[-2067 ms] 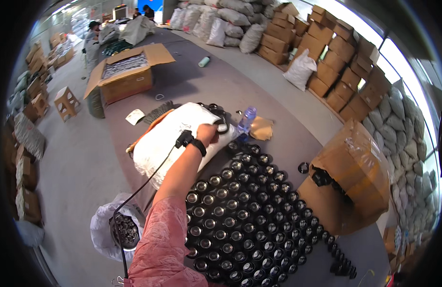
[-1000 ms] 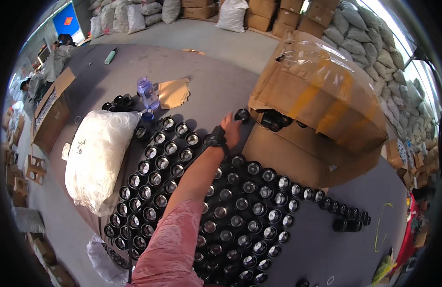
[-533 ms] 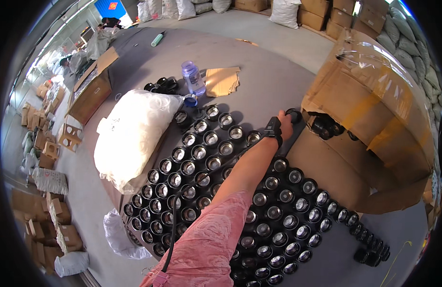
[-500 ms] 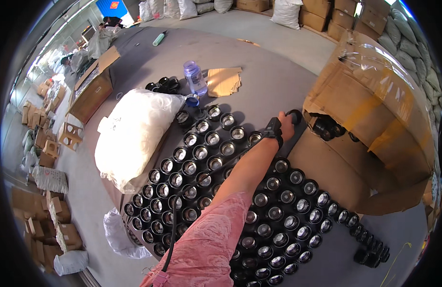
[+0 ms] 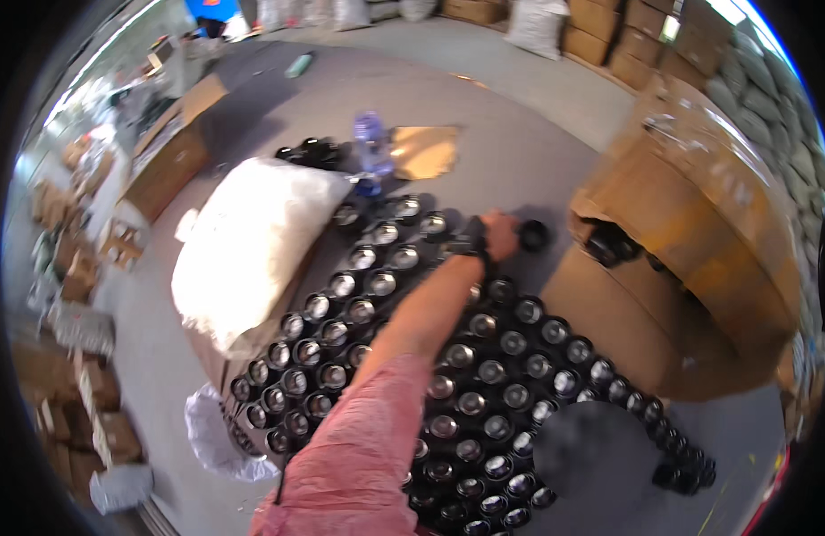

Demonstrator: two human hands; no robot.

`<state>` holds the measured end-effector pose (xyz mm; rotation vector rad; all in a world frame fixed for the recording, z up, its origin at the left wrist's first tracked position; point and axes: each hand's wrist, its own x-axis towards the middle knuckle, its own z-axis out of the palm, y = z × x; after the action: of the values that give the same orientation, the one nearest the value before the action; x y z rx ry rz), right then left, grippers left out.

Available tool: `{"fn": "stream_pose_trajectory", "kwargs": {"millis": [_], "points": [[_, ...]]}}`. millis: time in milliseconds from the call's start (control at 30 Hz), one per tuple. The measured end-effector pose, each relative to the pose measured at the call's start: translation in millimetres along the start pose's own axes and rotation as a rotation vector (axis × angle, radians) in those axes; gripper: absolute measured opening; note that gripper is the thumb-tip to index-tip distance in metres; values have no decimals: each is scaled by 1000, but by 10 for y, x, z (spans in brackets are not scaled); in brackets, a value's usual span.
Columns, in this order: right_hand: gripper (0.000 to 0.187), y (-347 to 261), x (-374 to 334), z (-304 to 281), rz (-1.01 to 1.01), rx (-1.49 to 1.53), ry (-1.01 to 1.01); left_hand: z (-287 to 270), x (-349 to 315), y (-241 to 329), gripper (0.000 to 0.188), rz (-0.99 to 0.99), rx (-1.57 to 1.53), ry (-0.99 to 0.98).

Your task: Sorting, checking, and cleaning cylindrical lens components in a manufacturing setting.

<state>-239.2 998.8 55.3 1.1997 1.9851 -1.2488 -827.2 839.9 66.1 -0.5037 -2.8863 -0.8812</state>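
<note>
My left hand (image 5: 499, 235) reaches forward over the table from a pink sleeve, with a dark band and small device on the wrist. Its blurred fingers close on the near side of a black round part (image 5: 533, 235), a short cup-like piece. Below and around the arm stand many similar black parts with shiny silver middles (image 5: 513, 342), set out in slanting rows. To the right, a large cardboard box (image 5: 698, 214) lies tipped with its opening this way, and more black parts (image 5: 609, 243) show inside. My right hand is not in view.
A full white plastic bag (image 5: 252, 241) lies left of the rows. Beyond it are a clear bluish bottle (image 5: 370, 143), a cardboard scrap (image 5: 424, 152) and a green handled item (image 5: 299, 65). A blurred grey disc (image 5: 596, 464), unidentifiable, covers some rows at the lower right.
My left hand has moved left, away from the big box's opening, and the black round part has come with it. The grey disc has appeared over the lower right rows.
</note>
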Motion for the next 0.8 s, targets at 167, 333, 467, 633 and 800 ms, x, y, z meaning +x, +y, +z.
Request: {"fn": "stream_pose_trajectory", "kwargs": {"millis": [167,333,467,633,800], "points": [[41,243,-237,-4,62,23,36,-261,-230,128,32,108,-68,-4],[42,680,-720,86,173,54,87,-64,-293,563,30,125,178,-141],[43,1213,-1476,225,245,74,120,155,-207,520,22,243,135,-154],[38,1584,-2251,564,237,174,76,-160,-491,293,27,312,-247,-51],[24,1867,-2132,600,217,613,288,-632,-1797,1739,18,377,-611,-432]]}}
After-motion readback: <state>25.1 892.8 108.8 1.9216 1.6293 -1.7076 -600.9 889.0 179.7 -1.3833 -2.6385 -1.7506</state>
